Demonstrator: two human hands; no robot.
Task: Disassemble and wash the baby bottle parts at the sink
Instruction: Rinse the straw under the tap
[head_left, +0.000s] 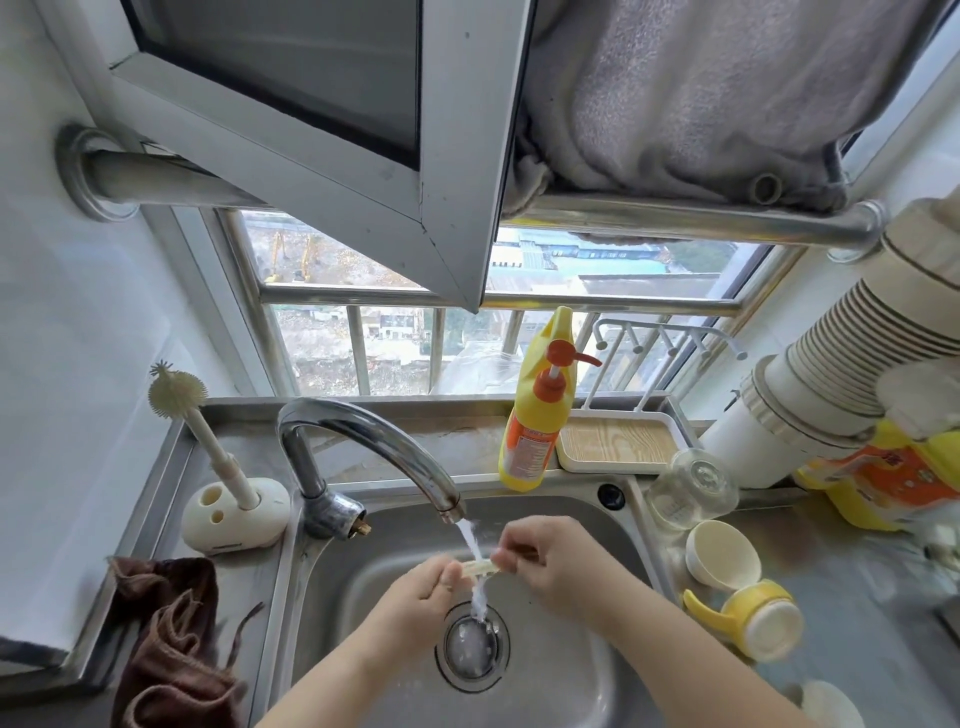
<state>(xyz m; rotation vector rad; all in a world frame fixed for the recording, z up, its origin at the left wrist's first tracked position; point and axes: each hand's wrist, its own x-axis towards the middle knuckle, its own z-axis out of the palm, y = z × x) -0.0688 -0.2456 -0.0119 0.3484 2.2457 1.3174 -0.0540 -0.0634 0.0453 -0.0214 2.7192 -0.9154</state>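
Rinsing: both hands, left hand (428, 582) and right hand (545, 558), pinch a small pale part (480, 567) under the faucet (363, 441) stream.
Counter: steel counter (852, 577) around the sink (571, 670).
Right of sink: glass bottle (693, 488), cream cap (722, 553).

stainless steel counter (857, 561) | left edge: white brush holder (236, 512), brown cloth (171, 639) | back edge: yellow detergent bottle (535, 415), wood-patterned tray (615, 441) | right: clear glass bottle (691, 488), cream cap (722, 553), yellow handled collar (748, 616)

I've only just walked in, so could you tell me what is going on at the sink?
A person is rinsing a small pale bottle part under the running faucet, pinching it between the left hand and right hand above the sink drain. The glass bottle, a cream cap and a yellow handled collar lie on the counter to the right.
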